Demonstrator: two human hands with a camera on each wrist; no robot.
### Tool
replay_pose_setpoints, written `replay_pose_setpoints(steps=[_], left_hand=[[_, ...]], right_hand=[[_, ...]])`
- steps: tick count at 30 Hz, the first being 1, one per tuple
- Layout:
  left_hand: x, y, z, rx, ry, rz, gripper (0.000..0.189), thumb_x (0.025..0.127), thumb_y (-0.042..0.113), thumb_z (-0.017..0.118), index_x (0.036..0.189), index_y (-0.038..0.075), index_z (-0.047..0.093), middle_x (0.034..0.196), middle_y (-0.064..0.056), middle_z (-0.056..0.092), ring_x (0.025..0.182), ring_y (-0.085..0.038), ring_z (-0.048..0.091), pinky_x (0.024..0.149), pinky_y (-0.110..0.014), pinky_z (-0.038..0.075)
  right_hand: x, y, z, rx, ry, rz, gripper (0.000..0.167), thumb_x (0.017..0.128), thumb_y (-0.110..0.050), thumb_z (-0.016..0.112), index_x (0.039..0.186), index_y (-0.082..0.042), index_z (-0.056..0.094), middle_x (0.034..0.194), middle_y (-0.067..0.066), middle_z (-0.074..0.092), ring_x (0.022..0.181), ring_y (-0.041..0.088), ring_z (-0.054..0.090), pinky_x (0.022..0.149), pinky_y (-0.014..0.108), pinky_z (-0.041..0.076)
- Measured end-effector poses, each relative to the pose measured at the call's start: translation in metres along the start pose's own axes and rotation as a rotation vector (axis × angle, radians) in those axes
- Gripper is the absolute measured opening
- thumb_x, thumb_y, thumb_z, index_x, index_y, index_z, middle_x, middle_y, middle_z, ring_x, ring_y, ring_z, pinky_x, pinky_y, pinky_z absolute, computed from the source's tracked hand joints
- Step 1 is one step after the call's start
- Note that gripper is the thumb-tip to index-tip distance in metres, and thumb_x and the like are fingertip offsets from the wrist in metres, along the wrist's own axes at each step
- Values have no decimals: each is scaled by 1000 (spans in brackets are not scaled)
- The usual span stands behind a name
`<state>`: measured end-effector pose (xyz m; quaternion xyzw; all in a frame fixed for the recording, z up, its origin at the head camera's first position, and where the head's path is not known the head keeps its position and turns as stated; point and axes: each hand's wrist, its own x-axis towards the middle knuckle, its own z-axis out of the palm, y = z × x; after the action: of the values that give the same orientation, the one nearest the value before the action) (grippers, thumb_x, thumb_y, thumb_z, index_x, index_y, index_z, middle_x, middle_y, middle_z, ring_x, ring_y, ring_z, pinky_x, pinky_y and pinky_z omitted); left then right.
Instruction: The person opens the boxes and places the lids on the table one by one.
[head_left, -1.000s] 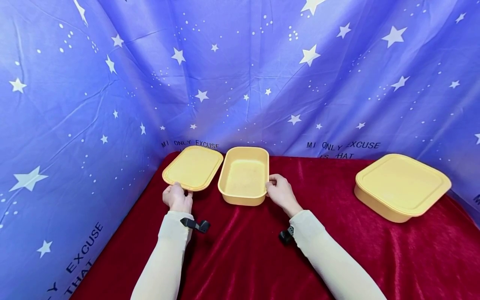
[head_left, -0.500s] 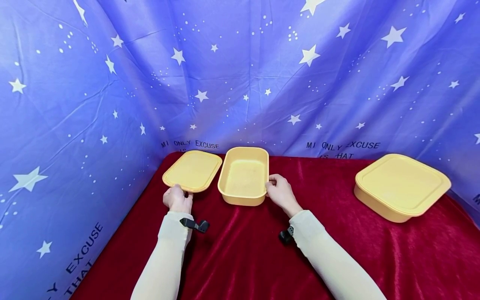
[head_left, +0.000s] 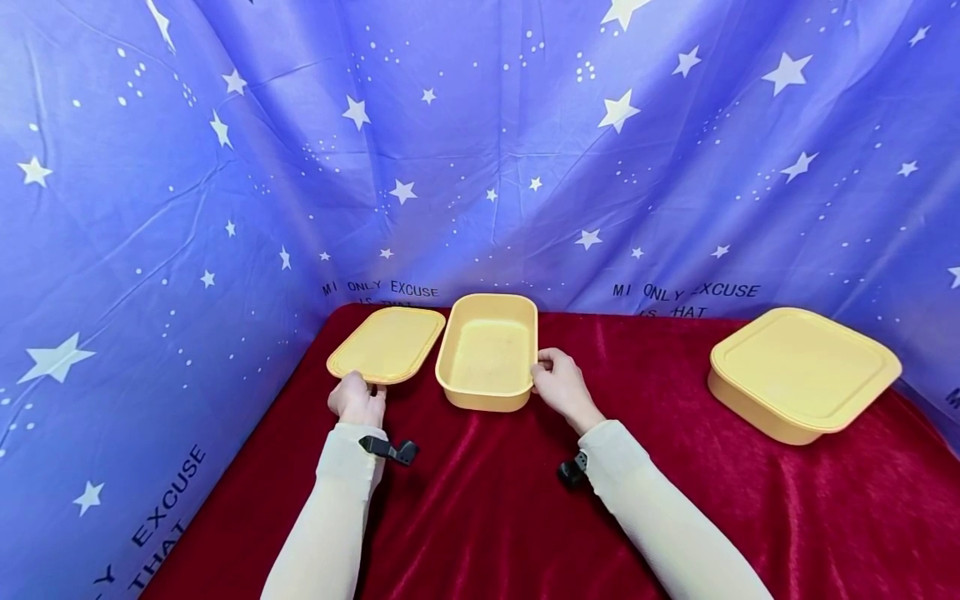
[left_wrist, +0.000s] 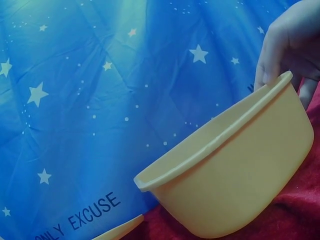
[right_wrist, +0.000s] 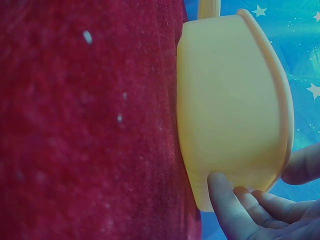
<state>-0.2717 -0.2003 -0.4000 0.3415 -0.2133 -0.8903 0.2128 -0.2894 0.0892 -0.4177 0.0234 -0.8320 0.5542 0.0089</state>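
Observation:
My left hand (head_left: 358, 400) grips the near edge of a flat yellow lid (head_left: 386, 343), just left of an uncovered yellow food container (head_left: 491, 358). The lid lies close over the cloth, almost level. On the container's right side, my right hand (head_left: 562, 385) pinches the wall near the rim. From the right wrist view, the thumb is at the rim and the fingertips (right_wrist: 217, 182) press the outer wall of the container (right_wrist: 235, 105). Only a sliver of the lid (left_wrist: 122, 230) shows in the left wrist view, and my left hand is out of that frame.
A second yellow container with its lid on (head_left: 806, 371) stands at the right of the table. Dark red velvet (head_left: 465, 500) covers the tabletop. Behind and to the left hangs a blue curtain (head_left: 495, 167) with white stars, close to the table's back edge.
The lid's far edge has come down toward the cloth, so it lies flatter, with my left hand still on its near edge. My right hand and the container have stayed put.

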Motion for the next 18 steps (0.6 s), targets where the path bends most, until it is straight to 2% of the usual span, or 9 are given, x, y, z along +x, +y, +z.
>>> replay_pose_setpoints(steps=[3,6,9,13,18], left_hand=[[0,0,0,9,0,2,15,90,-7,40,98,4,45,113,-5,52,97,-18,50,84,-35,40],[0,0,-1,27,-7,5,28,93,-4,39,119,2,48,122,-6,52,105,-18,51,89,-36,40],[1,-1,-2,47,-23,9,39,97,2,38,135,4,44,131,-7,51,113,-19,51,94,-37,40],[1,-1,-3,63,-30,15,41,100,9,35,141,6,40,135,-7,51,118,-19,50,99,-38,38],[-1,-1,-3,98,10,21,43,102,16,33,143,7,37,135,-6,50,118,-17,48,100,-37,35]], right_hand=[[0,0,0,2,-1,1,32,92,-9,47,120,4,56,101,14,61,77,18,63,70,29,54],[0,0,0,4,-2,3,32,92,-9,47,120,3,56,101,15,61,78,18,63,70,29,54],[0,0,0,6,1,4,31,92,-9,47,120,3,56,101,15,61,77,18,63,70,30,54],[0,1,0,2,2,4,32,92,-10,47,120,2,56,100,14,61,77,18,64,70,30,54],[0,0,0,-4,1,1,32,92,-10,47,120,2,56,100,14,61,78,19,64,70,30,54]])
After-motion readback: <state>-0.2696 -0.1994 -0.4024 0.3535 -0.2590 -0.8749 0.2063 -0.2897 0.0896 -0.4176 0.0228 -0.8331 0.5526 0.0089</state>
